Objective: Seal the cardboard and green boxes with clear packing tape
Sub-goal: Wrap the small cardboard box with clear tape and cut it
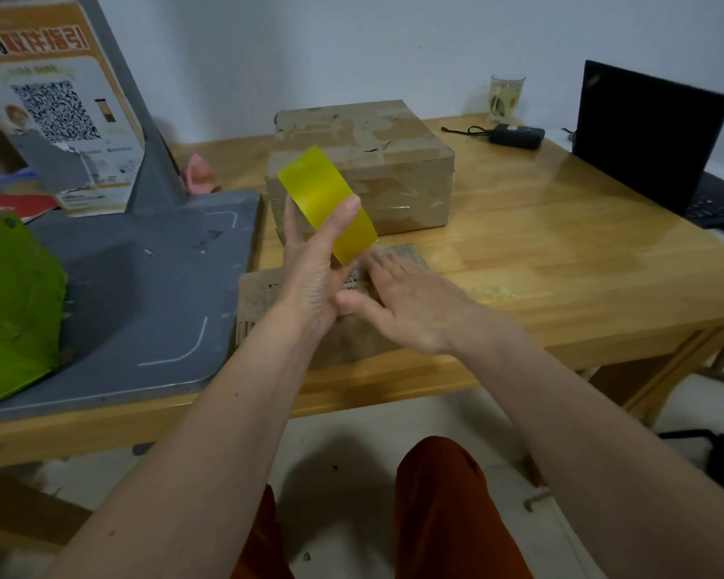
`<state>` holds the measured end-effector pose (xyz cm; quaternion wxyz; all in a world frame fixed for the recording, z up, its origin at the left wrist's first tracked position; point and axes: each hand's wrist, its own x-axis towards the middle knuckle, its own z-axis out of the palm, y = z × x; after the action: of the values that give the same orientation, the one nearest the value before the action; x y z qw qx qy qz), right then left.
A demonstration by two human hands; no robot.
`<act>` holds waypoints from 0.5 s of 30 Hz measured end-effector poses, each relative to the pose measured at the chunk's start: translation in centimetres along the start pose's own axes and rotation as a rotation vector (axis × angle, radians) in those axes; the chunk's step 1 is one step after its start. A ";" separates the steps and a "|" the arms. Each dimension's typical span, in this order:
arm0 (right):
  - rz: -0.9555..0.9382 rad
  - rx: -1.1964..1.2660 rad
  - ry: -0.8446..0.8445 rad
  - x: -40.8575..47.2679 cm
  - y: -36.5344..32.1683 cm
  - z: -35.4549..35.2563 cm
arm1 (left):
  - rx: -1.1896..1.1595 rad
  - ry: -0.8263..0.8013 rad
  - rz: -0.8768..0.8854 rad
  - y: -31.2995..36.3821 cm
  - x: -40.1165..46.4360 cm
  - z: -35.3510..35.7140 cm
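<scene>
My left hand [310, 265] grips a yellowish roll of packing tape [325, 194], held tilted above a small cardboard box [260, 302] at the table's front edge. My right hand [398, 302] lies flat on that box's top with straight fingers, right under the roll's lower end. A larger cardboard box [377, 160], with old tape on it, stands behind. A green box [13, 302] sits at the far left on a grey platform [151, 294].
A wooden table [561, 252] carries a black laptop [644, 135] at the right, a glass [505, 96] and a black device with a cord [515, 135] at the back. A printed sign with a QR code [55, 106] stands back left.
</scene>
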<state>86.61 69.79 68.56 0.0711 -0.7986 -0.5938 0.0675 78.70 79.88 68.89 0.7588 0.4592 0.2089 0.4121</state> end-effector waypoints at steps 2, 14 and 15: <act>0.057 -0.076 -0.016 1.6 0.4 0.3 | 0.002 0.001 0.014 0.0 0.0 -0.2; -0.214 -0.004 0.509 -2.9 1.1 4.8 | 0.043 -0.048 0.027 -0.2 0.2 -0.2; -0.221 0.141 0.498 -2.8 1.8 4.3 | 0.046 -0.056 0.028 -0.1 0.2 -0.2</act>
<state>86.71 66.75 64.08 0.2772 -0.7142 -0.6352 -0.0980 78.75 80.07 68.70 0.7476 0.4908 0.1907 0.4048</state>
